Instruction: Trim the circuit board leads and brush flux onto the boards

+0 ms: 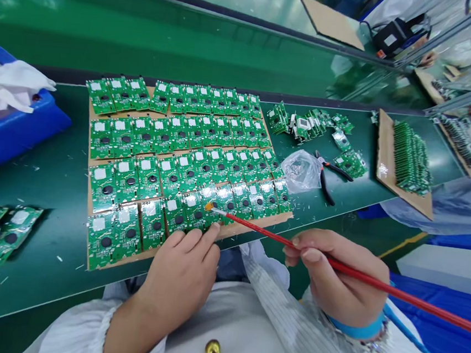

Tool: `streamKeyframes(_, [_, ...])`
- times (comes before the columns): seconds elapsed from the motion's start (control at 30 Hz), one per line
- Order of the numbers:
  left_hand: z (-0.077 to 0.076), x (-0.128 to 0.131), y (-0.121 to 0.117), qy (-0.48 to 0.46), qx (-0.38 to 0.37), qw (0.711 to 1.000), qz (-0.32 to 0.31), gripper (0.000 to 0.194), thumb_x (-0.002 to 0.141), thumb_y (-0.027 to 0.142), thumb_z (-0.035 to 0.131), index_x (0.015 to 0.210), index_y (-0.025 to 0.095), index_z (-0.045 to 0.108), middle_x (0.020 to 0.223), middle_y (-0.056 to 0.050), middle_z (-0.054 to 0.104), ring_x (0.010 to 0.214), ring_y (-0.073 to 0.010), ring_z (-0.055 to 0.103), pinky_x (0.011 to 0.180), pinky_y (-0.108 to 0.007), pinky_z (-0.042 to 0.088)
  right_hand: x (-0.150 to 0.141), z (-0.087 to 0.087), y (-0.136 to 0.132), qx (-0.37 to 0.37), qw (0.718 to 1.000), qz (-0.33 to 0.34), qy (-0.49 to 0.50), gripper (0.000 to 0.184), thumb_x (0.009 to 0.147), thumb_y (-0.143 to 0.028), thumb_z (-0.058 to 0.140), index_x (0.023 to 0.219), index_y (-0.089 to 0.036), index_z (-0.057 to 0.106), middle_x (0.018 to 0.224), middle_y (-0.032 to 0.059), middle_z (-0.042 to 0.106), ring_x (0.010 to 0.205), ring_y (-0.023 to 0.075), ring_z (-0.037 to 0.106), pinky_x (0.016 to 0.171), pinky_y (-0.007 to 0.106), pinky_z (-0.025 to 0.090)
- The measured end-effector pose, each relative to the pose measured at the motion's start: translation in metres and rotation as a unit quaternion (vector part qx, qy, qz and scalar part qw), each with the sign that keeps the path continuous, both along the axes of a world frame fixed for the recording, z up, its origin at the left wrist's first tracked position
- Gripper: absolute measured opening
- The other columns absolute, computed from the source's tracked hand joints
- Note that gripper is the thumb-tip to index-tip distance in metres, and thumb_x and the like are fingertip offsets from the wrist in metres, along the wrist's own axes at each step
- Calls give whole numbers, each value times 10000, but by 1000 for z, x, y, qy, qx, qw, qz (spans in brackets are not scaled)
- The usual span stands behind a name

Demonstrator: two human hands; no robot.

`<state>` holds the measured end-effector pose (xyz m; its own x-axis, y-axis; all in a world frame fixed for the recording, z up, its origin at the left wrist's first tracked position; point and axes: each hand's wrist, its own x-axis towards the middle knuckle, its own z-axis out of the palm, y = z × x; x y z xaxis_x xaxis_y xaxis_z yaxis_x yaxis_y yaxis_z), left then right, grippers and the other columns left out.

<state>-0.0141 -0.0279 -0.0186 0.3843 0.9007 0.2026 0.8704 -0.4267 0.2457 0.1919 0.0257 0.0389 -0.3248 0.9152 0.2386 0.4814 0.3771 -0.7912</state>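
Several rows of green circuit boards lay on cardboard, and because my right hand pinched the red brush well behind its bristles, a wobble could have strayed onto a neighbour. My left hand, fingers loosely extended, touched the near edge. White cloth draped into the blue bin; the clear bag's contents were indistinct.

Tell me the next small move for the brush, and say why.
Probably a short, light stroke over the circuit boards by its tip. The right hand holds the brush with its bristles at the near row, and the left hand has its fingertips at that row's near edge, placed to steady it. Whether the bristles already touch, I can't tell.
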Motion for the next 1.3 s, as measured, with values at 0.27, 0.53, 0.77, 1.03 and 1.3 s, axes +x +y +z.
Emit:
streamKeyframes(0.27, [0, 0, 1, 14, -1, 1000, 10, 62, 763, 182, 600, 774, 179, 660, 1149, -35, 687, 766, -206, 580, 669, -376, 388, -6, 14, 3, 31, 997, 54, -46, 137, 767, -146, 529, 752, -268, 588, 567, -21, 619, 457, 165, 604, 409, 277, 491])
streamKeyframes(0.53, [-1, 2, 0, 26, -8, 1000, 9, 63, 758, 181, 609, 791, 174, 662, 1172, -21, 676, 780, -204, 581, 670, -383, 385, -2, 18, 1, 46, 996, 56, -59, 147, 754, -123, 526, 740, -259, 579, 564, -22, 616, 447, 153, 589, 405, 272, 476])
streamKeyframes(0.77, [1, 0, -2, 7, 4, 1000, 17, 64, 756, 176, 593, 770, 182, 655, 1169, -27, 678, 799, -212, 587, 674, -384, 380, 9, 12, -5, 38, 999, 6, -22, 188, 725, -166, 556, 812, -316, 628, 618, -17, 628, 473, 195, 597, 421, 330, 491])
streamKeyframes(1.03, [1, 2, 1, 15, 6, 1000, 16, 60, 759, 184, 594, 773, 173, 652, 1161, -29, 682, 800, -211, 586, 660, -382, 367, -8, 20, 7, 58, 989, 109, -76, 177, 728, -115, 546, 795, -267, 607, 641, 5, 664, 544, 184, 651, 442, 268, 529])
streamKeyframes(1.3, [2, 2, -1, 24, -5, 1000, 16, 70, 756, 185, 600, 801, 171, 653, 1182, -28, 671, 835, -214, 584, 669, -386, 369, -2, 27, 8, 45, 985, 127, -109, 126, 739, -125, 529, 720, -242, 573, 597, 6, 656, 499, 173, 641, 410, 244, 527])
